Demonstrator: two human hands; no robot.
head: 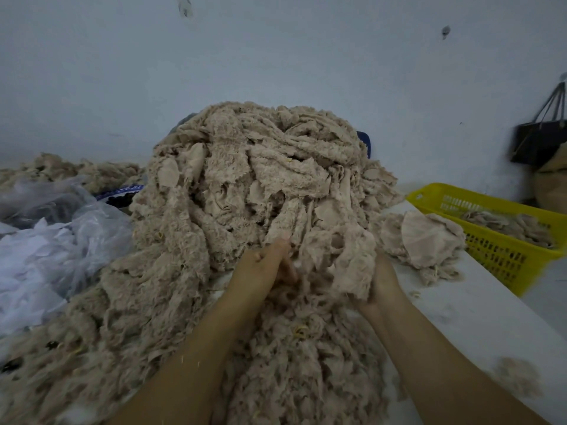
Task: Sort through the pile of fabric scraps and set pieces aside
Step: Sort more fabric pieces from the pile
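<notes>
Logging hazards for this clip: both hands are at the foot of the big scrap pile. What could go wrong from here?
The pile rises well above the left hand and right hand; tugging the scrap in the right grip may bring upper pieces sliding down. The heap set aside lies against the pile's edge, so sorted pieces could mix back in. A tuft near the table edge might fall.

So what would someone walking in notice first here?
A huge pile of beige fuzzy fabric scraps fills the middle of the table. At its near edge the right grip holds one scrap. A bright yellow basket sits at the right, with a few scraps inside.
</notes>
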